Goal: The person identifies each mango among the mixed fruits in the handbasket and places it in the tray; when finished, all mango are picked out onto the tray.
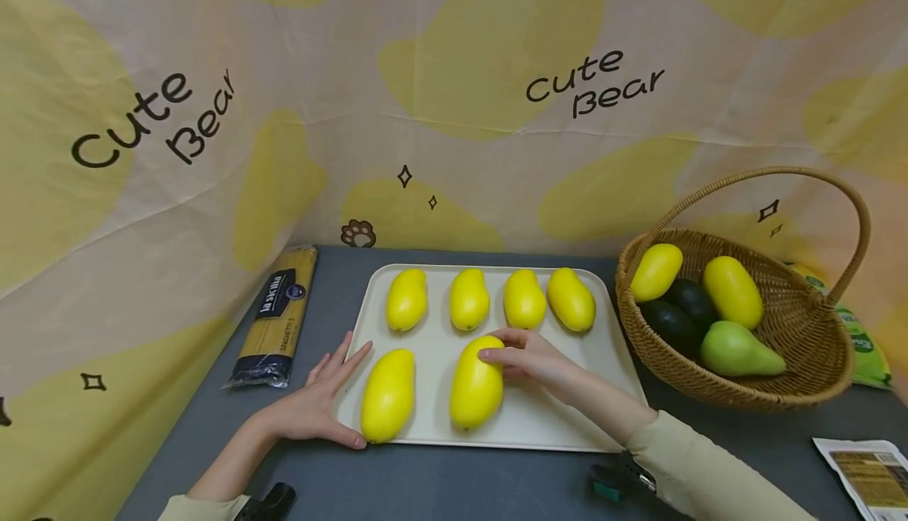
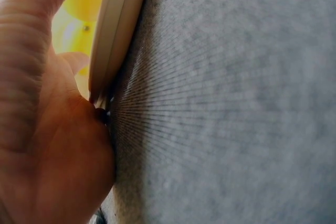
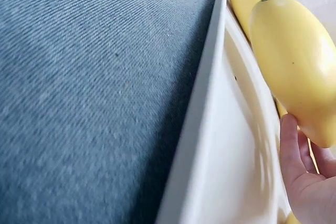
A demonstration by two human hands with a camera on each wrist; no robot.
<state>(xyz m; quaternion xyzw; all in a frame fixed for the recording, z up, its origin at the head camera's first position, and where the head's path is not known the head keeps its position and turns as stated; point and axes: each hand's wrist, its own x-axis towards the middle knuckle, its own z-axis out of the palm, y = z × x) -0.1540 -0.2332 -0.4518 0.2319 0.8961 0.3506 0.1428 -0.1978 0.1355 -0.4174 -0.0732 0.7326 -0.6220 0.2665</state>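
Observation:
My right hand [image 1: 528, 359] grips a yellow mango [image 1: 474, 395] by its upper right side, over the front half of a white tray [image 1: 560, 426]. In the right wrist view the fingers sit at one end of that mango [image 3: 294, 61], with its dark stem end pointing away. Spread straight, the fingers of my left hand [image 1: 315, 403] rest along the tray's left edge, the thumb by its front left corner. Beside that thumb lies another mango [image 1: 388, 396] on the tray. Several more mangoes, one of them at the left end [image 1: 407, 300], form a row along the back.
A wicker basket [image 1: 801, 324] on the right holds two mangoes, two dark green fruits and a green pear [image 1: 741, 349]. Spaghetti in a pack [image 1: 278, 316] lies left of the tray. A flat packet [image 1: 868, 474] lies at the front right, and a printed curtain [image 1: 454, 95] hangs behind.

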